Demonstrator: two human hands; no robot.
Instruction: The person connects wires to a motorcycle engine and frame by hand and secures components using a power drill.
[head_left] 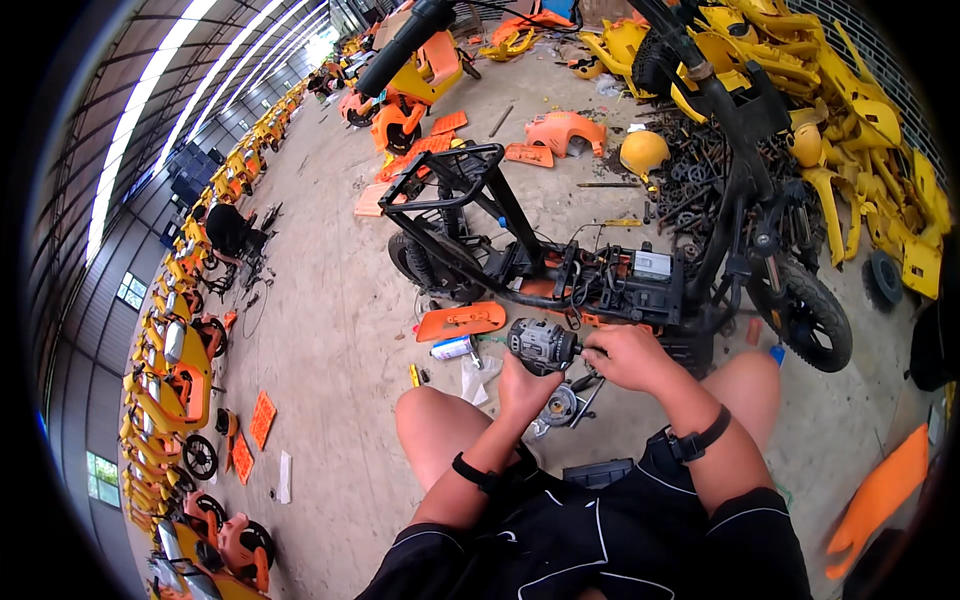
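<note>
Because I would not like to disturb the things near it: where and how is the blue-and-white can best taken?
Probably around the middle of the can, from above: it lies on its side, its round body exposed. An orange panel lies close on its far side and whitish plastic on its near side, so coming in low looks tighter.

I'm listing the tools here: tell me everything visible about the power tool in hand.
The power tool looks chunky and ribbed, in grey and black, apparently hard plastic, with a dark nose pointing right. It is roughly level, just beyond the knees. The left hand grips it from below, covering part of it; the right hand is at its nose, contact unclear.
</note>
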